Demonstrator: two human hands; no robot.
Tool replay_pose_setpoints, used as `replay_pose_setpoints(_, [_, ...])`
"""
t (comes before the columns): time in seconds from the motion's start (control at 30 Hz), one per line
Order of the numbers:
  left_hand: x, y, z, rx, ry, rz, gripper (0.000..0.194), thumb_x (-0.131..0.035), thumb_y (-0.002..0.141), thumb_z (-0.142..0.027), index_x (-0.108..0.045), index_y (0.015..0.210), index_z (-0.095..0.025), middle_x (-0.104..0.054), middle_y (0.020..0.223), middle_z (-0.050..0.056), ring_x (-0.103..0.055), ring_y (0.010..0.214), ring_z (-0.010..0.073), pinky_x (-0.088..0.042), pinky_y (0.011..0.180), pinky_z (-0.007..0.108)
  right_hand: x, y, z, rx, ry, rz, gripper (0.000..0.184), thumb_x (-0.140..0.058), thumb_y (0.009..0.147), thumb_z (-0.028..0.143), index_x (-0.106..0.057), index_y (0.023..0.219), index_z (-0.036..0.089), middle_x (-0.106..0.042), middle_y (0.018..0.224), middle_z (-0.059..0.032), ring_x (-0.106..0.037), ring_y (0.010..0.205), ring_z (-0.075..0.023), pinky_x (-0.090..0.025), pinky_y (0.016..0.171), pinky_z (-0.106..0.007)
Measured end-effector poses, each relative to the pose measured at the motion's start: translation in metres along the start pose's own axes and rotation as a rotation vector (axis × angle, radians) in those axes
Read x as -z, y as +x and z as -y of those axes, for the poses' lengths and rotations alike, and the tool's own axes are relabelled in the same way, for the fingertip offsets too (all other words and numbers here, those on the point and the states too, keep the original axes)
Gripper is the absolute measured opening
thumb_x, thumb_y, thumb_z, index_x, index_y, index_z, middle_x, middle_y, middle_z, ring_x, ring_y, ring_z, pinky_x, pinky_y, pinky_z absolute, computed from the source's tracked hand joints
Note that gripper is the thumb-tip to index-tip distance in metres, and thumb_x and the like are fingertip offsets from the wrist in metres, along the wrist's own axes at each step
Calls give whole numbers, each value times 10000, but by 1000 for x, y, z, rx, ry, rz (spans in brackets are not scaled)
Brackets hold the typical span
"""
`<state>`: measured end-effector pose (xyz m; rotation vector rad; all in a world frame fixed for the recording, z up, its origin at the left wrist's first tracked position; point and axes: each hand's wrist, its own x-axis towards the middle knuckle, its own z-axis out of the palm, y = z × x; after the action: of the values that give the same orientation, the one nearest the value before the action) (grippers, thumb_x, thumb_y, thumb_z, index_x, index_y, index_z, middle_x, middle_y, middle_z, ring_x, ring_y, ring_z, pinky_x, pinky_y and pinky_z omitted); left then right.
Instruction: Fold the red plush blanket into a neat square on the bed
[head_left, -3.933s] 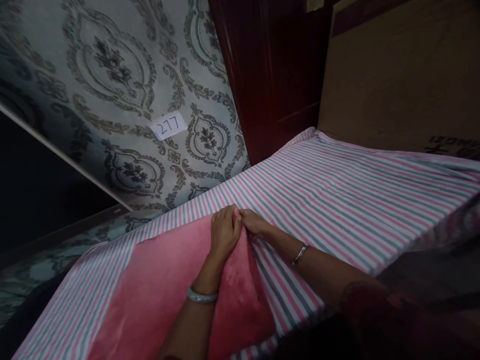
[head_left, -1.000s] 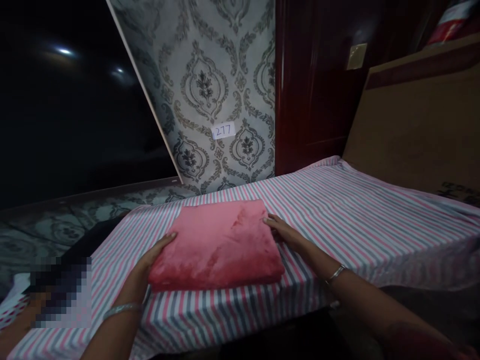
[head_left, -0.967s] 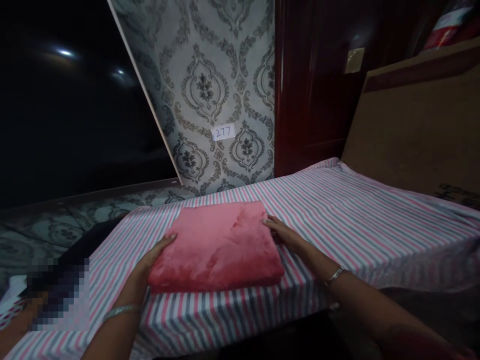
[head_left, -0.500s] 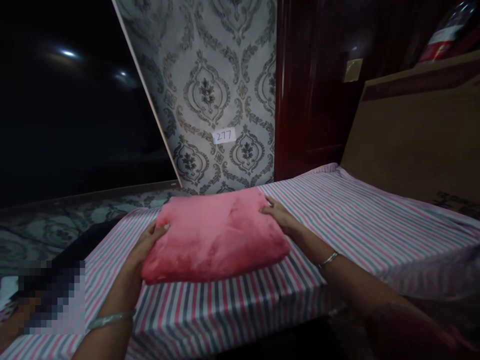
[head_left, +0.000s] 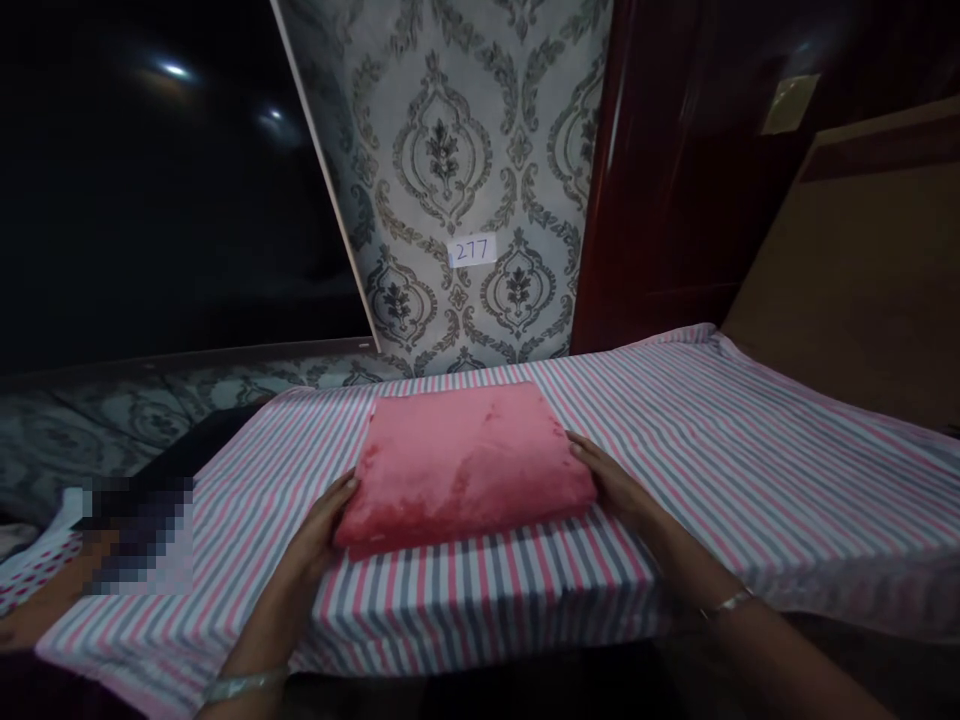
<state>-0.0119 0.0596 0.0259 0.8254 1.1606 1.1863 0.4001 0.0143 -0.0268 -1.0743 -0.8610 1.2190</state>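
A folded pink plush blanket [head_left: 465,460], or a similar thick, soft cloth, lies flat as a neat rectangle on the striped tablecloth [head_left: 660,440]. My left hand [head_left: 326,510] rests along its left edge, fingers stretched out and thumb at the rim. On the opposite side my right hand [head_left: 604,475] lies flat against the right edge, with fingers extended. Both hands touch the sides of the bundle; their undersides are hidden.
A large dark screen [head_left: 172,200] stands at the left. A card marked 277 [head_left: 472,250] is on the patterned wall [head_left: 442,150]. At the right stand a dark red door [head_left: 667,180] and a cardboard box [head_left: 862,260]. Another person's arm [head_left: 56,600] shows at the left edge.
The blanket has come down flat on the tablecloth. My thumbs have slid off its top, and both hands now lie along its sides. The view has shifted slightly.
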Motion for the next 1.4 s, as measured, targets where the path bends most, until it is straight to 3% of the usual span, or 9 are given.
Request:
replay_pose_setpoints(0.1, [5, -17, 13, -93, 68, -19, 630, -842, 622, -397, -633, 1175, -180, -725, 1112, 108, -690, 1018, 264, -566, 834, 319, 3, -25, -3, 49, -2, 34, 584, -684, 766, 608, -616, 1226, 254, -641, 1289, -98, -608, 1164, -264, -489, 986, -413])
replay_pose_setpoints(0.2, [6, -29, 27, -161, 170, -38, 678, -842, 609, -503, -633, 1180, -204, -719, 1125, 89, -663, 1077, 272, -540, 891, 321, 4, -43, -8, 137, -120, -34, 554, -701, 758, 608, -657, 1177, 249, -659, 1242, -92, -600, 1144, -269, -459, 1013, -423])
replay_pose_setpoints(0.33, [3, -35, 38, -238, 305, -138, 700, -824, 598, -580, -630, 1163, -215, -729, 1032, 43, -672, 1014, 244, -524, 885, 292, 3, -52, -13, 292, -309, -105, 503, -724, 738, 577, -688, 1115, 246, -647, 1202, -87, -578, 1124, -275, -466, 981, -413])
replay_pose_setpoints(0.43, [-4, -38, 39, -281, 279, -131, 703, -800, 603, -618, -626, 1146, -207, -728, 948, 29, -680, 938, 233, -532, 848, 299, 1, -52, -14, 328, -365, -91, 421, -709, 734, 583, -717, 969, 234, -631, 1150, -83, -581, 1075, -262, -485, 929, -377])
replay_pose_setpoints(0.6, [-14, -44, 34, -252, 231, -158, 691, -837, 494, -634, -650, 984, -184, -712, 814, 16, -673, 852, 236, -541, 780, 312, 1, -48, -14, 307, -415, -109, 363, -671, 758, 571, -670, 817, 213, -610, 883, -43, -572, 851, -213, -484, 780, -318])
replay_pose_setpoints(0.8, [-9, -40, 38, -258, 221, -182, 635, -835, 504, -630, -646, 916, -186, -707, 788, 7, -663, 824, 226, -530, 758, 304, 2, -48, -21, 303, -445, -164, 392, -627, 781, 594, -577, 729, 209, -510, 728, -2, -487, 712, -172, -424, 678, -280])
replay_pose_setpoints(1.03, [-4, -40, 40, -259, 234, -153, 618, -825, 550, -617, -657, 964, -190, -718, 830, 8, -663, 838, 217, -528, 763, 298, 1, -51, -22, 340, -481, -165, 398, -593, 820, 598, -568, 721, 213, -504, 752, -6, -491, 733, -173, -418, 692, -273])
replay_pose_setpoints(1.23, [-5, -39, 40, -242, 204, -177, 664, -837, 502, -628, -661, 961, -182, -707, 762, 0, -667, 859, 235, -530, 752, 305, 0, -49, -26, 392, -484, -184, 414, -574, 828, 612, -578, 745, 207, -518, 764, -12, -505, 737, -177, -416, 702, -282])
replay_pose_setpoints(1.4, [-2, -35, 41, -230, 209, -203, 658, -832, 489, -629, -654, 933, -178, -709, 771, 4, -668, 857, 249, -528, 736, 314, 0, -50, -25, 393, -459, -121, 392, -632, 797, 589, -606, 813, 198, -504, 760, -1, -483, 694, -159, -411, 631, -263])
